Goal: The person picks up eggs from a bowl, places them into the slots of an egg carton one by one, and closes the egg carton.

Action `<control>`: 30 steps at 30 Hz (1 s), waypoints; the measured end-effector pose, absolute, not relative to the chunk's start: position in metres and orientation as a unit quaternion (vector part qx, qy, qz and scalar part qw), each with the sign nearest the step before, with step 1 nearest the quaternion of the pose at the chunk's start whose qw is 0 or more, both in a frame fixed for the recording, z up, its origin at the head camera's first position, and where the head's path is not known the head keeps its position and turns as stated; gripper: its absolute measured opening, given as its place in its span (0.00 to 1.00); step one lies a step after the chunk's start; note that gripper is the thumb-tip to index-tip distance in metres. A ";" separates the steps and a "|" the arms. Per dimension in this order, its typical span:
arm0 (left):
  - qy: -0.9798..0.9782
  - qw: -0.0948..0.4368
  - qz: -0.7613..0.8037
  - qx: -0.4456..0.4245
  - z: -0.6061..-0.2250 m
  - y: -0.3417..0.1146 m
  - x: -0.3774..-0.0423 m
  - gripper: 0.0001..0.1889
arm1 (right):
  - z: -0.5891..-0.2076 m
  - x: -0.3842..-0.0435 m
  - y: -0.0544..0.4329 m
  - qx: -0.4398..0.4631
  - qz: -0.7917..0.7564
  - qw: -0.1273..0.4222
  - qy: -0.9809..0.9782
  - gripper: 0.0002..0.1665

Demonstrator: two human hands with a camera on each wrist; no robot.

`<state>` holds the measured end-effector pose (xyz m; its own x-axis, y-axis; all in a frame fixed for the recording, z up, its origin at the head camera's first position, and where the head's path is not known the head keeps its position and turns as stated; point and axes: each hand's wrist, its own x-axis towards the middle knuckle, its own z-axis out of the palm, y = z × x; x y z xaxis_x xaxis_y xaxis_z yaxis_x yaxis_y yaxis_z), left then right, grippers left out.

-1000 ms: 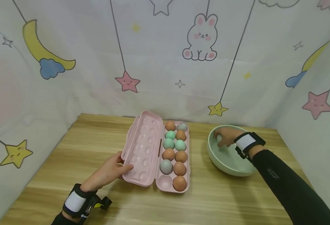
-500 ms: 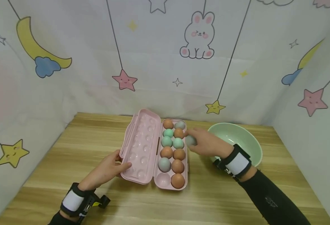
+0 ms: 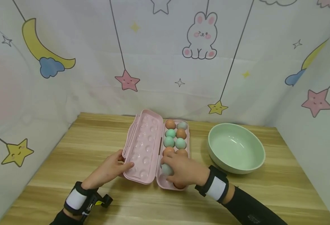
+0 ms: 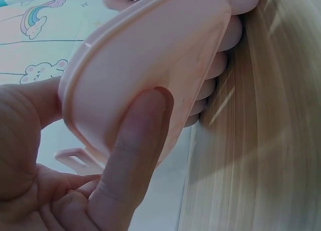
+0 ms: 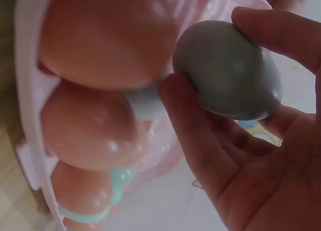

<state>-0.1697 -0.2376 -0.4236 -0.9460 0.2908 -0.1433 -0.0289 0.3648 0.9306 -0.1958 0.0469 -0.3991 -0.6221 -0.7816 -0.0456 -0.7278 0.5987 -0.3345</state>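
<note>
A pink egg carton (image 3: 159, 178) stands open on the table, its lid (image 3: 142, 147) tilted up on the left. My left hand (image 3: 108, 170) grips the lid's near left corner, also seen close up in the left wrist view, where the lid (image 4: 135, 65) is pinched between thumb and fingers. Over the carton's near end, my right hand (image 3: 186, 170) holds a grey egg (image 5: 228, 70) between thumb and fingertips. Brown eggs (image 3: 170, 124), green eggs (image 3: 169, 142) and a pale grey egg (image 3: 182, 125) sit in the cups. The hand partly hides the nearest cups.
A light green bowl (image 3: 235, 150) stands to the carton's right, with nothing visible inside. The wooden table (image 3: 97, 128) meets patterned cloth walls (image 3: 165, 62) at the back and sides.
My right hand has come out of the green bowl with a grey egg and moved left to the carton's near end. My left hand stays on the lid.
</note>
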 end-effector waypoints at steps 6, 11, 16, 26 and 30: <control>0.817 0.147 0.552 0.083 -0.426 -0.238 -0.171 0.29 | -0.413 -0.192 0.045 -0.451 -0.109 0.081 0.882 0.23; 0.814 0.149 0.557 0.078 -0.423 -0.237 -0.170 0.29 | -0.419 -0.188 0.042 -0.476 -0.069 0.052 0.875 0.22; 0.812 0.146 0.560 0.082 -0.423 -0.237 -0.170 0.29 | -0.422 -0.187 0.040 -0.488 -0.038 0.040 0.871 0.23; 0.819 0.146 0.549 0.078 -0.422 -0.238 -0.170 0.29 | -0.421 -0.188 0.038 -0.507 -0.028 0.026 0.861 0.20; 0.820 0.143 0.547 0.085 -0.421 -0.238 -0.170 0.29 | -0.422 -0.188 0.038 -0.508 -0.022 0.028 0.861 0.20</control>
<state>-0.1696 -0.2382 -0.4209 -0.9447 0.2954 -0.1423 -0.0180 0.3865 0.9221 -0.1881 0.0378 -0.4217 -0.4831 -0.8752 -0.0265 -0.8728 0.4837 -0.0657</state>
